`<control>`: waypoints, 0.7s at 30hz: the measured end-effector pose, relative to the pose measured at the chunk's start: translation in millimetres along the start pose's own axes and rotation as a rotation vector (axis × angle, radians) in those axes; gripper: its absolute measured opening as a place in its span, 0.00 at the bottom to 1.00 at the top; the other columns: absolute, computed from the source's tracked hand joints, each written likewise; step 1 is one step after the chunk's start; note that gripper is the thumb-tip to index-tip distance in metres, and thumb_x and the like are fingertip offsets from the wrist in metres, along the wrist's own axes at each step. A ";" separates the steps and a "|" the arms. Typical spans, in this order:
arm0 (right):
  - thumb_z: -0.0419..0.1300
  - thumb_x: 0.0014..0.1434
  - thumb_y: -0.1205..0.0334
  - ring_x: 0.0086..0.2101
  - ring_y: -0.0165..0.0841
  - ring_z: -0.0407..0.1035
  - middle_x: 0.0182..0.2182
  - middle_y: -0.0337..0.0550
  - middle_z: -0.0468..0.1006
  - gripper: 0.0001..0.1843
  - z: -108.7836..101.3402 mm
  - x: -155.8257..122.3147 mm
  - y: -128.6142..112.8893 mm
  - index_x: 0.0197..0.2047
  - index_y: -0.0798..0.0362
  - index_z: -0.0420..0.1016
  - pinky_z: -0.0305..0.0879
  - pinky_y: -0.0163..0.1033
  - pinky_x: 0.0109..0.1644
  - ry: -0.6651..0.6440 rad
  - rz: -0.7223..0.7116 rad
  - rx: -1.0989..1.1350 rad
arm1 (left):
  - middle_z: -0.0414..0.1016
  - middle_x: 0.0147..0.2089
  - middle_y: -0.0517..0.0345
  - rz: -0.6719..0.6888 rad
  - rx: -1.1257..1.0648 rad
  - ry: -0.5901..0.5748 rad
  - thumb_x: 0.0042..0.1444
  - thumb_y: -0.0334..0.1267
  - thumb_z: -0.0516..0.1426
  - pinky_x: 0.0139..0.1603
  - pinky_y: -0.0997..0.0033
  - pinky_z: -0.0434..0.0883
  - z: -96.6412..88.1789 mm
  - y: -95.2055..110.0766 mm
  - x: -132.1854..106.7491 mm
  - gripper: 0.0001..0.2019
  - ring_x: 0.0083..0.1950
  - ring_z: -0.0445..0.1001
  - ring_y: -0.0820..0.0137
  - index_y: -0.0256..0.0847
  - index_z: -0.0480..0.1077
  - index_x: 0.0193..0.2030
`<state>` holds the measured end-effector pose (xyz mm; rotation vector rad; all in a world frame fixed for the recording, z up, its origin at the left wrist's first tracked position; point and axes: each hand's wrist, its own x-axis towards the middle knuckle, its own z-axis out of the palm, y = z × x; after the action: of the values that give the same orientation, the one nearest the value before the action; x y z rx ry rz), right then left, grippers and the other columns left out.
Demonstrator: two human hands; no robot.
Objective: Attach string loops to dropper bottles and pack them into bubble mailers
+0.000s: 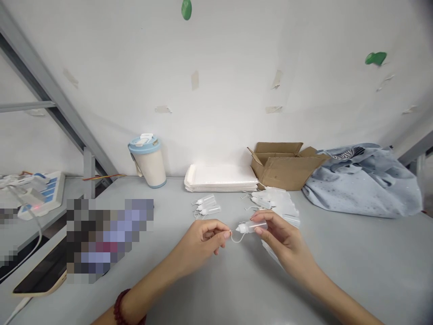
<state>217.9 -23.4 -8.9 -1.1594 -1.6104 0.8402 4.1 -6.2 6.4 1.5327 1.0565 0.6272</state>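
My right hand (284, 239) is closed around a small clear dropper bottle (256, 226), held tilted with its pointed white nozzle toward the left. A thin white cord (238, 241) loops down from the bottle's neck. My left hand (204, 241) pinches the free end of this cord between thumb and forefinger; whatever small part sits at that end is mostly hidden. Several similar bottles (209, 210) lie side by side behind my left hand. A larger heap of them (277, 200) lies behind my right hand and partly under it.
A stack of white padded envelopes (221, 178) lies against the wall, beside an open cardboard box (287, 171) and a light blue cloth (365, 180). A lidded cup (149, 164) stands back left. A phone (42, 266), a pixelated object and a power strip (50, 196) are at left.
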 end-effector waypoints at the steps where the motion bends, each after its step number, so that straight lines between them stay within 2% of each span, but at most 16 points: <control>1: 0.56 0.58 0.54 0.37 0.34 0.70 0.38 0.43 0.73 0.09 0.1 0.1 -0.6 0.39 0.48 0.72 0.69 0.40 0.40 0.002 0.002 0.000 | 0.66 0.27 0.62 0.003 0.000 -0.002 0.57 0.44 0.54 0.29 0.75 0.63 -0.1 -0.4 0.0 0.11 0.27 0.65 0.76 0.39 0.73 0.34; 6: 0.56 0.58 0.54 0.38 0.35 0.69 0.38 0.42 0.73 0.09 0.1 0.5 0.1 0.39 0.48 0.72 0.68 0.40 0.40 0.013 0.006 0.014 | 0.66 0.27 0.63 0.009 -0.001 -0.001 0.57 0.44 0.54 0.29 0.76 0.63 -0.2 -1.1 0.2 0.11 0.27 0.65 0.76 0.39 0.73 0.34; 14: 0.56 0.59 0.55 0.39 0.34 0.68 0.39 0.42 0.72 0.08 -1.5 -0.6 3.2 0.40 0.48 0.71 0.66 0.38 0.43 -0.050 0.015 0.054 | 0.66 0.26 0.63 0.001 -0.004 -0.001 0.57 0.43 0.54 0.28 0.76 0.63 0.1 -1.6 0.6 0.11 0.26 0.65 0.76 0.38 0.73 0.35; 21: 0.55 0.60 0.55 0.39 0.35 0.69 0.38 0.43 0.73 0.09 -2.9 0.9 3.8 0.40 0.49 0.71 0.67 0.40 0.41 -0.071 -0.030 0.008 | 0.65 0.26 0.63 0.016 0.017 0.008 0.57 0.42 0.54 0.29 0.77 0.63 0.7 1.8 -0.6 0.11 0.27 0.64 0.76 0.38 0.73 0.33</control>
<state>221.7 -21.3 -11.1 -1.1087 -1.6762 0.8762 4.9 -7.0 8.0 1.5562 1.0592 0.6373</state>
